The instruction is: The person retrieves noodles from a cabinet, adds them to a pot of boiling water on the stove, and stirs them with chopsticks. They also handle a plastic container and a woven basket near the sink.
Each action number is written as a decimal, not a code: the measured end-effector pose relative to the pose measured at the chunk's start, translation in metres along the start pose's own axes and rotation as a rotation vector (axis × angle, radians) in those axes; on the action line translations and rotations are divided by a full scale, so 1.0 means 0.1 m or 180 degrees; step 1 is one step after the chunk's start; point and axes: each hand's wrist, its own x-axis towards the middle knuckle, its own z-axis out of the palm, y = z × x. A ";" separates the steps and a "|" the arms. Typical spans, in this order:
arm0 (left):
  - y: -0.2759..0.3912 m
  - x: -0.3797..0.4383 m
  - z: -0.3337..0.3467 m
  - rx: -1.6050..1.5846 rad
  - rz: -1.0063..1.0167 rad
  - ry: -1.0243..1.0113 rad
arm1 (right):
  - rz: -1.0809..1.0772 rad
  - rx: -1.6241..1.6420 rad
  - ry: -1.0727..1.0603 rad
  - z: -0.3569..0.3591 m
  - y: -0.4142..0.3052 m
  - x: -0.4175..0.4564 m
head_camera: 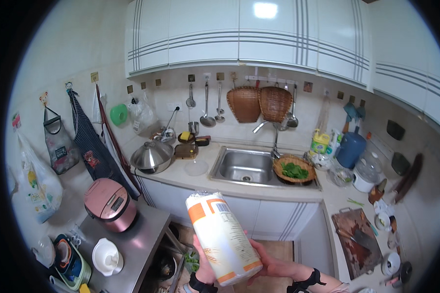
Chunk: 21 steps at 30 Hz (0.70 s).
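Note:
A tall white and orange plastic package of what looks like flour is held up in front of me, tilted, its top end towards the sink. My left hand grips it from the left side, partly hidden behind it. My right hand holds its lower right side. Both wrists wear black straps. To the left, on a steel table, a white pot-shaped bowl has something white inside, beside a pink rice cooker with its lid closed.
Beyond the package are a steel sink and a wicker basket of green leaves. At right, a cleaver lies on a wooden cutting board. A domed steel lid covers a pan on the back counter. Green baskets stand at lower left.

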 end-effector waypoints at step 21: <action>1.71 2.98 -1.58 0.0171 0.1034 0.0725 | -0.2473 -0.0379 0.0859 -4.11 -3.99 5.07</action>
